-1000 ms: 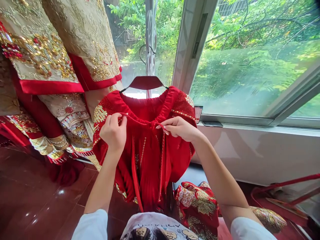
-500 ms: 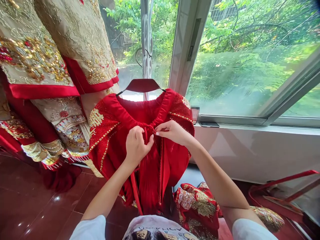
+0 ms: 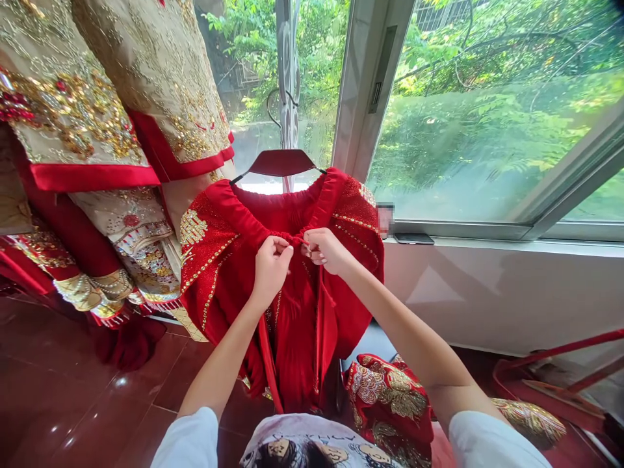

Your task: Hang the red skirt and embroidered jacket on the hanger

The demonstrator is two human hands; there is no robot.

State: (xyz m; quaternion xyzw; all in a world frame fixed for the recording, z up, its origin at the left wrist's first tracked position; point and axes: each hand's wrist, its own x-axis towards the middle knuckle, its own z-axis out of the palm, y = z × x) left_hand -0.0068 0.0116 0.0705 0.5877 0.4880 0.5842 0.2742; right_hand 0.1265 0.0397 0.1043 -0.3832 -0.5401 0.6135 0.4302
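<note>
A red skirt (image 3: 295, 312) with gold beading hangs from a dark hanger (image 3: 280, 162), its gathered drawstring waist facing me. At the front of that waist my left hand (image 3: 273, 265) pinches the red drawstring (image 3: 298, 240) between thumb and fingers. Just to the right, my right hand (image 3: 327, 250) is closed on the same cord, fingers curled in. Only a small gap separates the two hands. A short end of cord dangles below the right hand. The exact shape of the knot or loop between them is partly hidden by the fingers.
Beige and red beaded garments (image 3: 160, 84) hang close on the left. Behind the hanger is a window (image 3: 468, 136), with a phone (image 3: 413, 239) on its sill. Folded red embroidered cloth (image 3: 390, 403) lies at lower right, near a red frame (image 3: 560, 351).
My left hand first moved right along the waistband to the centre with the cord, and now pinches it there. My right hand's fingers have curled in tighter around the cord.
</note>
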